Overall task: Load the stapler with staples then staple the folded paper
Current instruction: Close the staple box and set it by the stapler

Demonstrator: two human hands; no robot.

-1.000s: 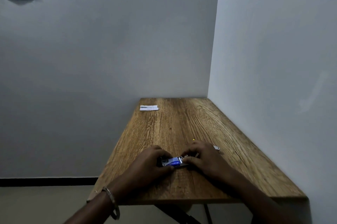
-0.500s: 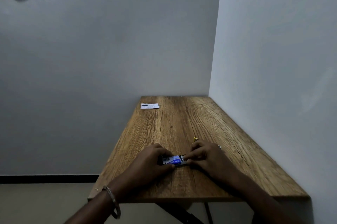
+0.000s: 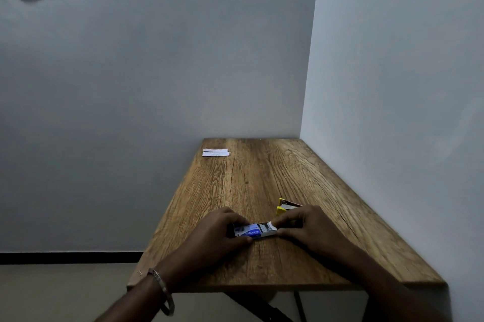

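Staple box (image 3: 252,230), blue and white, lies on the wooden table (image 3: 262,180) between my hands. Left hand (image 3: 217,232) grips its blue sleeve; right hand (image 3: 306,227) pinches the white inner tray, which sticks out of the sleeve toward it. Yellow stapler (image 3: 285,207) sits just beyond my right fingers. Folded paper (image 3: 216,152) lies well apart, far ahead of the left hand.

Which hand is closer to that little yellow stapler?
The right hand. The stapler lies just beyond its fingers, partly hidden by them. The left hand is farther off, on the other end of the staple box that both hands hold.
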